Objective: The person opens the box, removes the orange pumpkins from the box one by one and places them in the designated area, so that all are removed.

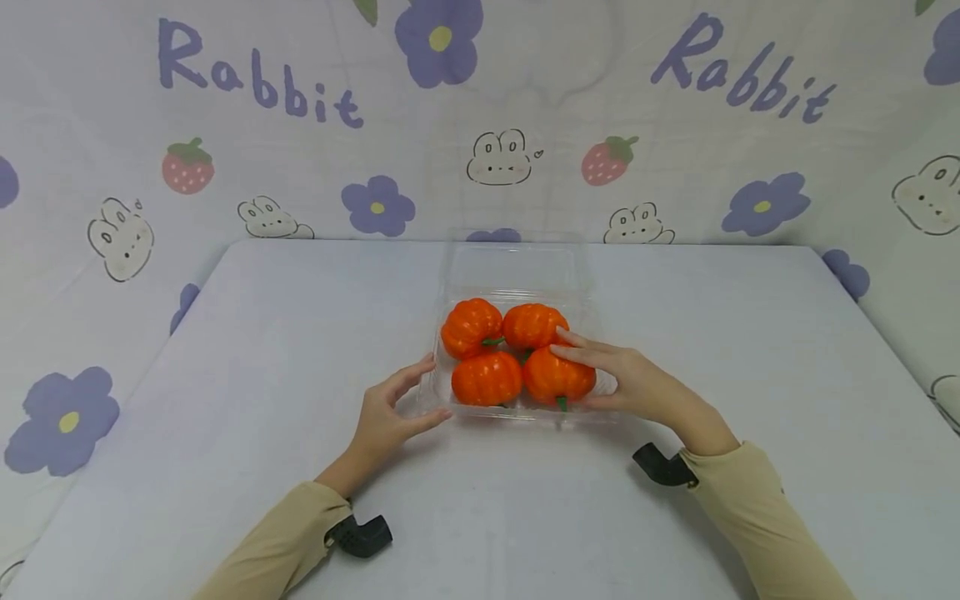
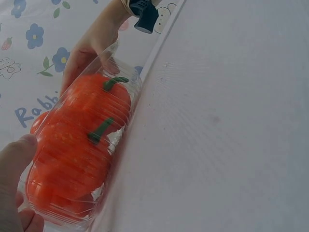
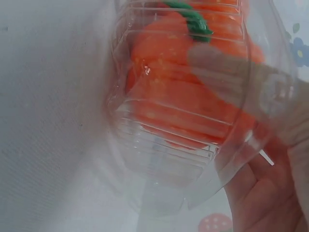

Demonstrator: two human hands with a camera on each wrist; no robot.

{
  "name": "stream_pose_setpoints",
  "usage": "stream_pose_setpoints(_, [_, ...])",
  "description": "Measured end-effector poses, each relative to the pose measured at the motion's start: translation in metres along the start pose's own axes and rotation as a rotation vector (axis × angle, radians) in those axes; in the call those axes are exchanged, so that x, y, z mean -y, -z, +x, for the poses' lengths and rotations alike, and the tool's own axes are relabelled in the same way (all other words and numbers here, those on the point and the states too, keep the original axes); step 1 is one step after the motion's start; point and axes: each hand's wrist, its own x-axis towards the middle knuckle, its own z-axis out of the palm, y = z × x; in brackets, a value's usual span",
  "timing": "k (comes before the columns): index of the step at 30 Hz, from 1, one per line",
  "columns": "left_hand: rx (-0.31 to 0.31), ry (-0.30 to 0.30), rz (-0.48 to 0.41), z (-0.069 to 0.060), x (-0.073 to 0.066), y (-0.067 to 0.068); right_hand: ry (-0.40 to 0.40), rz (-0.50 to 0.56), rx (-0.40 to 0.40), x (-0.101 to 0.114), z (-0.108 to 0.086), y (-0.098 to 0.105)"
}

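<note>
Several small orange toy pumpkins with green stems sit in a clear plastic clamshell box (image 1: 442, 400). Its transparent lid (image 1: 513, 267) stands raised at the back. My right hand (image 1: 633, 379) holds the front-right pumpkin (image 1: 558, 377), fingers over its top and thumb on its near right side; the right wrist view shows the thumb (image 3: 222, 72) against it, seen through the plastic. My left hand (image 1: 386, 421) grips the box's front-left corner, thumb at the front. Nearest to it is the front-left pumpkin (image 1: 486, 379). Behind are the back-left (image 1: 471, 327) and back-right (image 1: 531, 325) pumpkins.
A white cloth-covered table (image 1: 300, 317) lies under the box. Behind it hangs a curtain (image 1: 315, 167) printed with rabbits, flowers and strawberries. Black camera mounts (image 1: 363, 536) sit at both sleeve cuffs, close above the table.
</note>
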Motion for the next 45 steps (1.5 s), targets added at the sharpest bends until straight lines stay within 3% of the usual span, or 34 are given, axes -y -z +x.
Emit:
stream_pose_setpoints(9, [-0.005, -0.018, 0.003, 0.000, 0.002, 0.000, 0.025, -0.032, -0.074, -0.004, 0.000, -0.001])
stream_pose_setpoints(23, [-0.015, 0.000, 0.009, 0.001, 0.001, 0.000, 0.024, 0.013, -0.232, -0.006, -0.005, 0.011])
stream_pose_setpoints(37, [-0.003, 0.013, 0.007, 0.003, -0.003, -0.001, -0.080, 0.366, -0.294, 0.024, 0.001, 0.019])
stream_pose_setpoints(45, [-0.006, -0.002, 0.018, 0.003, -0.001, -0.001, -0.072, 0.377, -0.280, 0.018, 0.002, 0.019])
